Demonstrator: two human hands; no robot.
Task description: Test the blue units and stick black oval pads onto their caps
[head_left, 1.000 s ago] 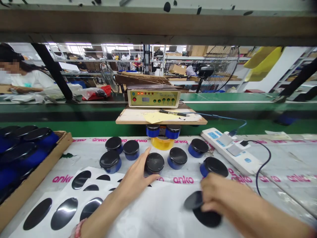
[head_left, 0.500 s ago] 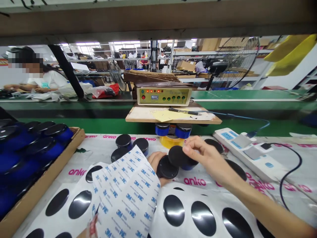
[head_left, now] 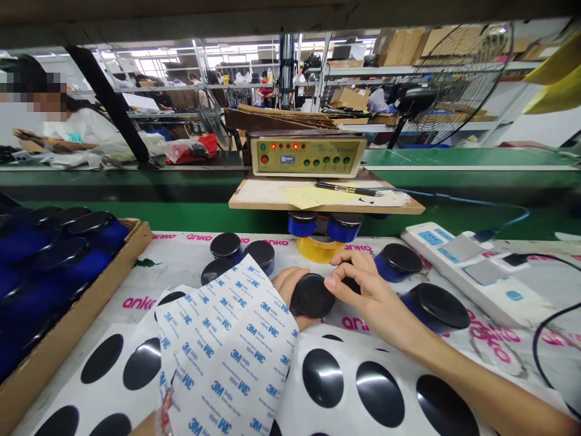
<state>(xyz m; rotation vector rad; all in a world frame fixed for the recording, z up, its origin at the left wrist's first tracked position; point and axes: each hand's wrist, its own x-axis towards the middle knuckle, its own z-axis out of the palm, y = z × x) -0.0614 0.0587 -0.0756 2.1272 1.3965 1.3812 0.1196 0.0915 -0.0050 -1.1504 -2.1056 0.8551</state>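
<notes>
My left hand (head_left: 287,284) grips a small blue round unit (head_left: 312,295) from the left, its black top tilted toward me. My right hand (head_left: 363,290) pinches the black round pad at that unit's right edge, fingers closed on it. A curled sheet of 3M backing paper (head_left: 227,351) covers my left forearm. White sheets with black oval pads (head_left: 338,378) lie in front of me. Several more blue units with black tops (head_left: 436,304) stand around the hands.
A cardboard tray of blue units (head_left: 59,266) sits at the left. A wooden shelf with a yellow-green control box (head_left: 306,156) and pen stands behind, a yellow tape roll (head_left: 320,248) under it. A white power strip (head_left: 472,263) lies at right. Another person (head_left: 68,130) works beyond the green conveyor.
My right hand has brought the black pad down from beside the unit onto its top. The unit in my left hand now tilts toward me. The view shifted slightly lower.
</notes>
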